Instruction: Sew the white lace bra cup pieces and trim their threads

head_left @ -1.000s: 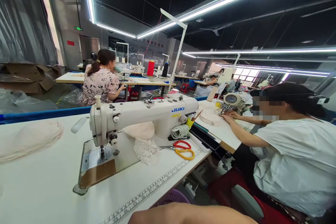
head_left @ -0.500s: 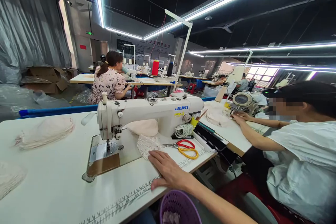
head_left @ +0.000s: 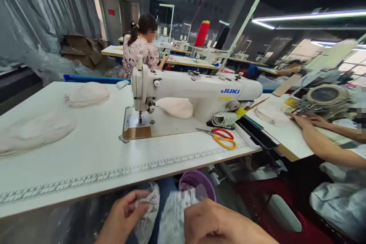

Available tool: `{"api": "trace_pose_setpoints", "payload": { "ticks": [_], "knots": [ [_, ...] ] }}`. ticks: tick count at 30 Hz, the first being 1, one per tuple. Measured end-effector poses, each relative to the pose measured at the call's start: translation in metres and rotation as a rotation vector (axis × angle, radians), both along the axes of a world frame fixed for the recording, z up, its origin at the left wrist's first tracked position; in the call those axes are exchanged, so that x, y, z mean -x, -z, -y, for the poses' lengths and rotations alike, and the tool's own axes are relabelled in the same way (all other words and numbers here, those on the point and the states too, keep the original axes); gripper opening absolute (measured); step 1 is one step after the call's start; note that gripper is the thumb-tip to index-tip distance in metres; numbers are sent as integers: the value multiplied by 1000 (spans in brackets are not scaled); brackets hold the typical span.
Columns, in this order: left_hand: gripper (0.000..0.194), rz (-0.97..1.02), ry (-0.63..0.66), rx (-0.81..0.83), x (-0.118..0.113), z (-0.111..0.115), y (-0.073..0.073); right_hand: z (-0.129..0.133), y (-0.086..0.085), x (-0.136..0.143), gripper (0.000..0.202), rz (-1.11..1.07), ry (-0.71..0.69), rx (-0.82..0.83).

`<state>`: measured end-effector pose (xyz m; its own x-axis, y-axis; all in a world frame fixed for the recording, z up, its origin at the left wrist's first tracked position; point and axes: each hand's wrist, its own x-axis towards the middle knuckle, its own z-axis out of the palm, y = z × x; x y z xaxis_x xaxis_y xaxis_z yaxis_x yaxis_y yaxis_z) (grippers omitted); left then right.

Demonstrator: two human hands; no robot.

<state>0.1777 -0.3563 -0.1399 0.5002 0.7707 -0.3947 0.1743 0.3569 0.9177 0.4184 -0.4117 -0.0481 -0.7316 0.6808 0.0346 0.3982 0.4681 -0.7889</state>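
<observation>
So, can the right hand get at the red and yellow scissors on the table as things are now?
Probably not at once: the right hand is below the table edge holding white lace fabric. The scissors lie uncovered on the table, nothing blocking them.

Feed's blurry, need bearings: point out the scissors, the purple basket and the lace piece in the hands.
scissors (head_left: 221,137), head view, on the red handle loop.
purple basket (head_left: 197,180), head view, on its rim under the table edge.
lace piece (head_left: 148,207), head view, on the fabric beside the left hand (head_left: 122,215).

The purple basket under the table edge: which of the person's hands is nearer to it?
Right. The right hand sits just below the purple basket, nearly touching its rim. The left hand is farther off to the left, gripping white lace fabric.
</observation>
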Motion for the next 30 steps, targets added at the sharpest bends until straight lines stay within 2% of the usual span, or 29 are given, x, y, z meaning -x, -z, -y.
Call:
{"api": "trace_pose_setpoints", "payload": {
  "ticks": [2,4,6,9,12,15,23,25,27,30],
  "knots": [
    [61,37,2,62,-8,0,-4,1,-3,7,41,-134,-62,139],
    [55,51,47,29,-14,2,-14,-4,1,17,35,-169,23,180],
    [49,61,96,-4,-16,5,-26,-11,10,28,25,-110,175,163],
    [42,96,130,96,-13,9,-39,-24,24,39,14,51,341,75],
    [37,154,142,236,-8,10,-46,-31,34,43,12,140,367,17],
    [31,203,155,303,-5,10,-48,-33,38,44,14,170,348,39],
    [39,278,122,374,-1,12,-43,-33,47,44,18,236,355,76],
    [36,275,80,356,0,15,-36,-33,49,47,17,237,364,81],
    [30,218,34,268,-1,19,-26,-32,51,52,16,230,376,89],
    [43,127,9,141,-1,24,-10,-32,56,56,14,184,385,137]
  ]
}}
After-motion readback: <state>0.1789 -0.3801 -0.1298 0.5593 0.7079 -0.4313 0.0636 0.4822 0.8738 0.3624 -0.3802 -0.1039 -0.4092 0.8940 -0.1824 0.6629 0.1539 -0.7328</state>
